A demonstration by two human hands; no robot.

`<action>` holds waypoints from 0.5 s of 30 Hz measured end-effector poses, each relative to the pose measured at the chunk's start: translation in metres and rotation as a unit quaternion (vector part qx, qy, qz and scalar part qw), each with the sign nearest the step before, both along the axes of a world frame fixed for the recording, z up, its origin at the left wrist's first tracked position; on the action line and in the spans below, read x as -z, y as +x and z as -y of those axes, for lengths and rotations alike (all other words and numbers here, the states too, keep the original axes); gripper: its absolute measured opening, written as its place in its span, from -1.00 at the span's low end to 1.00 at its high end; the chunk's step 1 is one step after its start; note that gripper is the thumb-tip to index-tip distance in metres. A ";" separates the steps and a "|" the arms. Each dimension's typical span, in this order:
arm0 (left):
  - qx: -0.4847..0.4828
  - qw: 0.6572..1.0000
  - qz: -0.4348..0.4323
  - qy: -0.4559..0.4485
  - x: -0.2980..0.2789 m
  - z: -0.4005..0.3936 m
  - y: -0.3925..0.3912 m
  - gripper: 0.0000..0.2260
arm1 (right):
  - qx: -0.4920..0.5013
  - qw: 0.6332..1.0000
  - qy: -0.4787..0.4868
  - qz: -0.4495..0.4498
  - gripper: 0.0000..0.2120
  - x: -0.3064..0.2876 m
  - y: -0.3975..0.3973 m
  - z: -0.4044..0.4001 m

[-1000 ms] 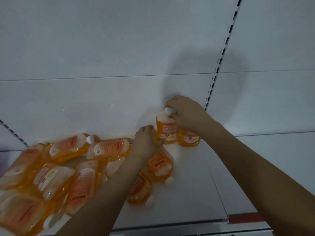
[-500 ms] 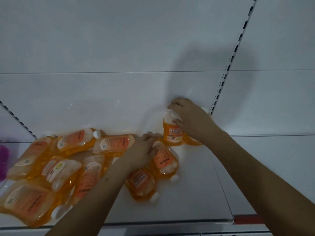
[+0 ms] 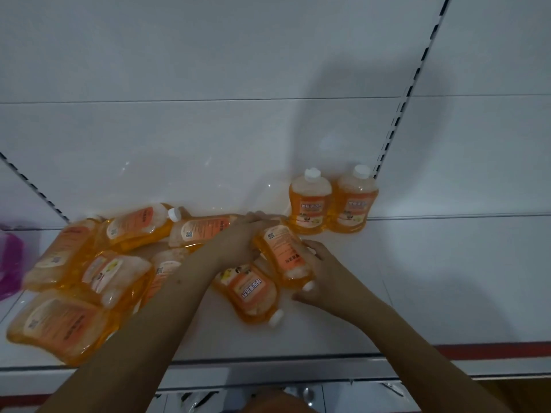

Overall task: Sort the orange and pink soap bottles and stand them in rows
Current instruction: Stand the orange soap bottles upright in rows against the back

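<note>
Both hands hold one orange soap bottle (image 3: pixel 284 257) that lies on its side on the white shelf (image 3: pixel 417 293). Its long side runs from the back of the shelf toward the front. Its white cap (image 3: pixel 308 286) points at the person and a little to the right, and its flat bottom points at the back wall. The back label faces up.

The left hand (image 3: pixel 241 242) is on the bottom end of this bottle, with its fingers bent around the far edge. The right hand (image 3: pixel 320 277) holds the cap end, with its fingers curled around the bottle's right side.

Just beside it, nearer the front, lies another orange bottle (image 3: pixel 249 293). It also lies flat, with its cap pointing to the front right.

Two orange bottles stand up straight at the back of the shelf, side by side and touching. One is on the left (image 3: pixel 310 204) and one is on the right (image 3: pixel 354 201). Their white caps point up and their labels face the person.

A messy pile of orange bottles (image 3: pixel 89 272) lies on the left part of the shelf, pointing many ways. Something pink (image 3: pixel 10 260) shows at the far left edge, too blurry to tell what it is.
</note>
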State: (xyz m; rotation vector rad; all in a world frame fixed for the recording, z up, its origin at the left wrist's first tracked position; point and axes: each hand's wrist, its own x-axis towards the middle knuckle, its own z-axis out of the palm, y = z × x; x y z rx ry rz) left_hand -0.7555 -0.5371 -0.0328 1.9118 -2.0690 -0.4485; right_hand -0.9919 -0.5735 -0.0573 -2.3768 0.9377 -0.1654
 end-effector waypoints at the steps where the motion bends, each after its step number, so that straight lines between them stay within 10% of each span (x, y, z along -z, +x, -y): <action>1: 0.010 1.000 -0.005 0.000 -0.003 0.001 -0.001 -0.39 | 0.005 1.000 -0.013 0.009 -0.02 0.003 0.000 -0.002; 9: 0.009 0.999 0.030 0.037 -0.008 0.004 -0.006 -0.12 | 0.056 0.979 -0.037 0.194 -0.43 -0.021 -0.004 -0.014; 15: 0.055 0.996 -0.067 -0.007 -0.022 -0.004 -0.014 -0.53 | 0.148 0.966 -0.061 0.202 -0.66 -0.071 -0.012 -0.001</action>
